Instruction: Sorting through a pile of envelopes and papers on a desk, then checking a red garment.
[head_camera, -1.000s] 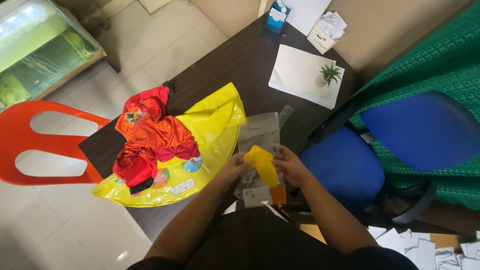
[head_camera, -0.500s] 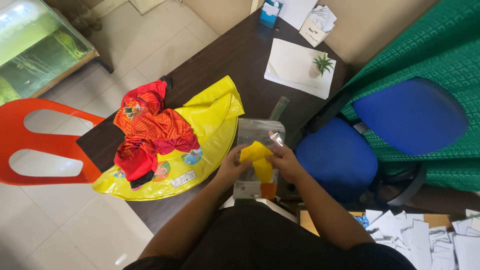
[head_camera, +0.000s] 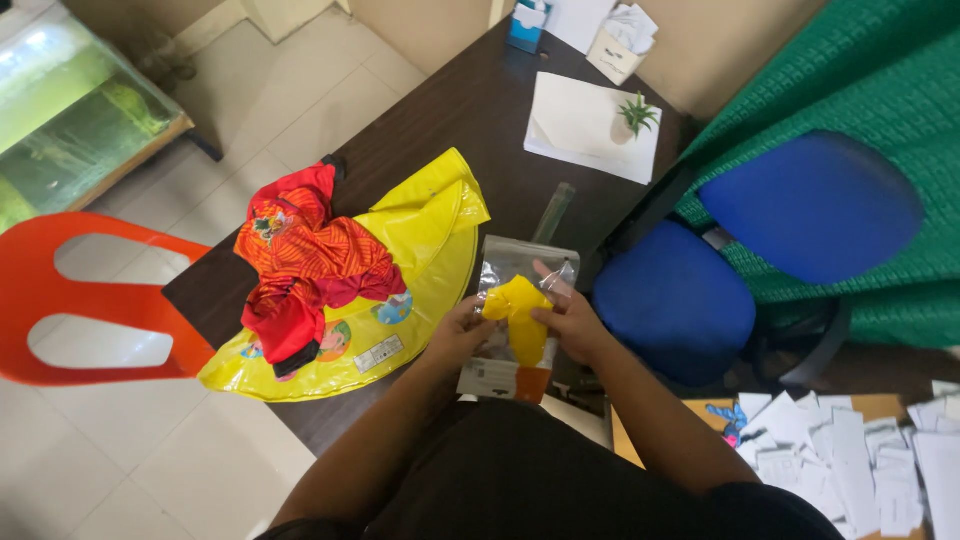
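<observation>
My left hand (head_camera: 460, 330) and my right hand (head_camera: 567, 320) together hold a folded yellow plastic item (head_camera: 520, 315) against a clear plastic pouch (head_camera: 518, 300) with a printed card bottom. The pouch lies at the near edge of the dark wooden table (head_camera: 470, 120). The left hand grips the pouch's left side and the yellow item; the right hand pinches the yellow item from the right, its fingers over the pouch. To the left lies a deflated yellow inflatable (head_camera: 420, 240) with a red and orange deflated inflatable (head_camera: 310, 265) heaped on it.
A blue office chair (head_camera: 740, 260) stands to the right, a green cloth (head_camera: 870, 90) behind it. An orange plastic chair (head_camera: 60, 300) is at left. White paper (head_camera: 580, 125), a small potted plant (head_camera: 634, 115) and a clear tube (head_camera: 553, 212) lie farther back. Several paper slips (head_camera: 850, 450) lie lower right.
The view has shifted slightly. My hands have kept working the yellow item at the pouch; the item now sits a little lower against the pouch's front.
</observation>
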